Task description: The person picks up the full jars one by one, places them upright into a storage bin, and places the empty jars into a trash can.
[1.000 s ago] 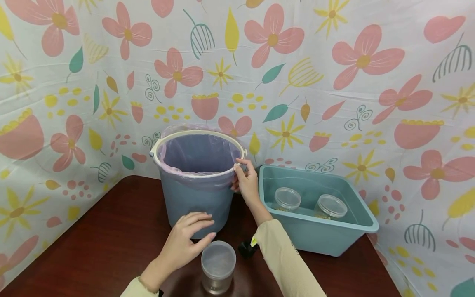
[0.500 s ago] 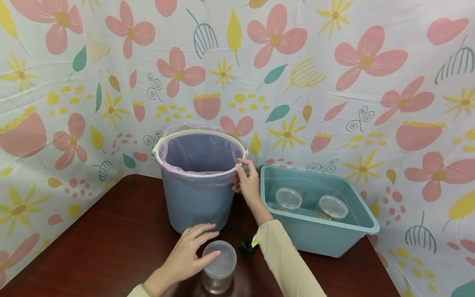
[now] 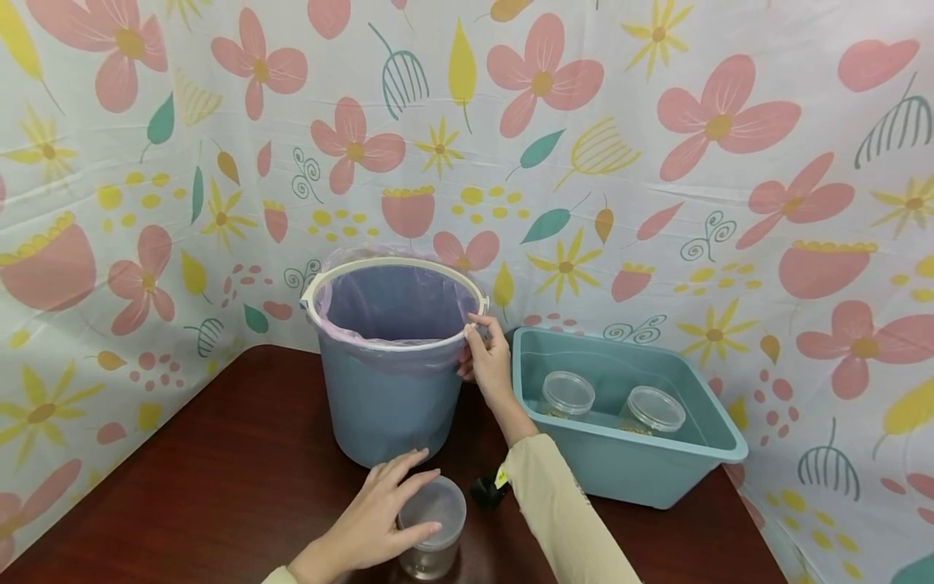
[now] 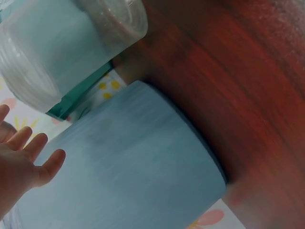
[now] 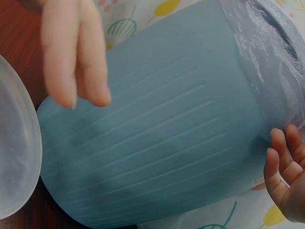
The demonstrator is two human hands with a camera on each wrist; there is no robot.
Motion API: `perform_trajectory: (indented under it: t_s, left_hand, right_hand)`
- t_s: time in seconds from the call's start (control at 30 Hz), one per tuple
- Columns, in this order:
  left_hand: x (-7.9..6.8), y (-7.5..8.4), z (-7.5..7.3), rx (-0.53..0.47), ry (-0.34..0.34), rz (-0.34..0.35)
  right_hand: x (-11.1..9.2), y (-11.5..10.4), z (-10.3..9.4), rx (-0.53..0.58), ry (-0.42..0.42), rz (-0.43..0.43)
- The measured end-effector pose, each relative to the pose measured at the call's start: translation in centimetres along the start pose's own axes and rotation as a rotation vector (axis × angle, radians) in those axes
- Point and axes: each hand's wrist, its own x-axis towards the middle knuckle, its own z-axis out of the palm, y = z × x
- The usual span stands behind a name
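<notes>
A blue-grey trash can [image 3: 390,397] stands on the table, a thin pinkish bag [image 3: 346,331] lining it under a white rim ring [image 3: 397,346]. My right hand [image 3: 489,361] pinches the ring at its right side; in the right wrist view, that hand's fingers [image 5: 281,157] are beside the bag. A clear plastic jar [image 3: 430,539] with a frosted lid [image 3: 434,511] sits upright in front of the can. My left hand [image 3: 372,519] hovers at the jar's left, fingers spread and thumb over the lid. The left wrist view shows the jar [image 4: 71,47] close up.
To the right stands a blue-green plastic tub [image 3: 627,454]. Inside it are two lidded clear jars, one on the left [image 3: 567,393] and one on the right [image 3: 653,408], with small yellowish bits in them. A flowered cloth [image 3: 584,186] hangs behind the dark red-brown table [image 3: 219,470].
My left hand has moved right and slightly toward me, from beside the trash can's base to the jar, its thumb now over the lid. My right hand stays at the rim.
</notes>
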Motion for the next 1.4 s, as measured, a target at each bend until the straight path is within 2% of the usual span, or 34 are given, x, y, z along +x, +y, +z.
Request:
perform_trajectory:
  t_s: [0.43, 0.57, 0.83, 1.1, 1.4]
  left_hand:
    - [-0.9, -0.3, 1.1, -0.010, -0.111, -0.055]
    - [-1.1, -0.3, 1.3, -0.009, -0.130, -0.053]
    - [-1.3, -0.6, 1.7, -0.015, -0.133, -0.028]
    - [-1.3, -0.5, 1.6, -0.087, -0.169, -0.096]
    - [-1.0, -0.5, 1.3, -0.104, -0.166, -0.101]
  right_hand:
    - [0.0, -0.1, 0.0, -0.011, 0.005, 0.009]
    - [0.0, 0.0, 0.0, -0.014, 0.009, 0.007]
    - [0.0, 0.0, 0.0, -0.017, 0.011, 0.004]
    - [0.0, -0.2, 0.0, -0.003, 0.011, 0.014]
    - [0.0, -0.1, 0.0, -0.005, 0.018, 0.018]
